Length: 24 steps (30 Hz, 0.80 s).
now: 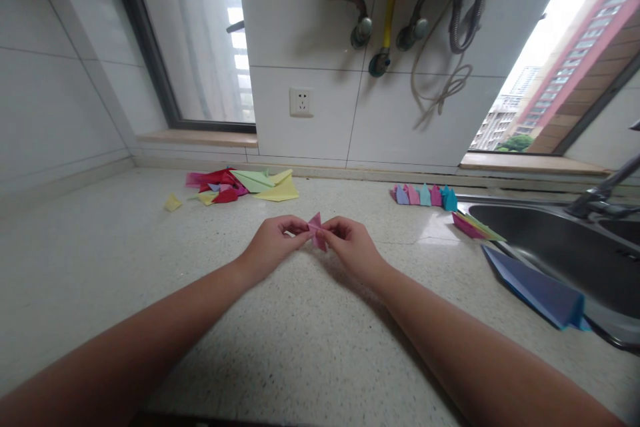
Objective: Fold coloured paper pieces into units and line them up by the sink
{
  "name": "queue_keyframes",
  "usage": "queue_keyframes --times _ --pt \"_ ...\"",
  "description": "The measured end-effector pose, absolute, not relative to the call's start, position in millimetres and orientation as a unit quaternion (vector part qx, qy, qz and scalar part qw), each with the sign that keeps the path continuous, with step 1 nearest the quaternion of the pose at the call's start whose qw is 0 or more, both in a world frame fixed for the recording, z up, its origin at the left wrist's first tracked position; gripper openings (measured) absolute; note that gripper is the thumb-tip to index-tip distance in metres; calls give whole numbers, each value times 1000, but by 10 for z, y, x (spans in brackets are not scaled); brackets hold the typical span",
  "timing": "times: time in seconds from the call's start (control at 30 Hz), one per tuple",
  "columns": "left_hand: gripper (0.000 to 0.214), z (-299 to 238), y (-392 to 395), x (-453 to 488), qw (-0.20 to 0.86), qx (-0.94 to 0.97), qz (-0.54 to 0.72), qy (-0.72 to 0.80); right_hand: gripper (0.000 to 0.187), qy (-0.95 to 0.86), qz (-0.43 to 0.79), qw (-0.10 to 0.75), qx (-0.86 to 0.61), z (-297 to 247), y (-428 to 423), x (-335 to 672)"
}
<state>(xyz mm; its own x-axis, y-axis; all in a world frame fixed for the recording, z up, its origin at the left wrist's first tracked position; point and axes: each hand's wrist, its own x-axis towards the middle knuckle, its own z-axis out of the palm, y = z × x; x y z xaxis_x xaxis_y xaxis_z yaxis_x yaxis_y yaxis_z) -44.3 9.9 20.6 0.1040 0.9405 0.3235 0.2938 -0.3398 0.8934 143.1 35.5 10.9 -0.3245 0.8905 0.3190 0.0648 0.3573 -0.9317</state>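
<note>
A small pink folded paper piece (317, 229) is pinched between both my hands, just above the speckled countertop (280, 333) at mid-frame. My left hand (273, 243) grips its left side with closed fingers. My right hand (350, 243) grips its right side, fingers also closed. Both forearms reach in from the bottom corners.
A heap of coloured paper sheets (245, 185) lies at the back left, with a yellow scrap (173, 203) beside it. A row of folded pieces (425, 195) stands at the back right. Folded sheets (475, 225) and a large blue folded sheet (537, 288) rest by the sink (575, 253).
</note>
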Motion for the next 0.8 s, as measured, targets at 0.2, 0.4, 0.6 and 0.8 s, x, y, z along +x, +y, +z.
queue_keyframes --times 0.2,0.4,0.6,0.8 --pt "18 236 59 -394 360 635 481 485 22 -683 438 463 -357 85 340 1423" --pt "15 268 14 -356 369 630 474 492 18 -684 419 468 -369 82 324 1426" --pt "20 241 13 -338 403 630 487 451 20 -662 402 497 -392 73 339 1408" --pt "24 206 43 -331 385 645 510 419 21 -626 476 519 -336 62 359 1375"
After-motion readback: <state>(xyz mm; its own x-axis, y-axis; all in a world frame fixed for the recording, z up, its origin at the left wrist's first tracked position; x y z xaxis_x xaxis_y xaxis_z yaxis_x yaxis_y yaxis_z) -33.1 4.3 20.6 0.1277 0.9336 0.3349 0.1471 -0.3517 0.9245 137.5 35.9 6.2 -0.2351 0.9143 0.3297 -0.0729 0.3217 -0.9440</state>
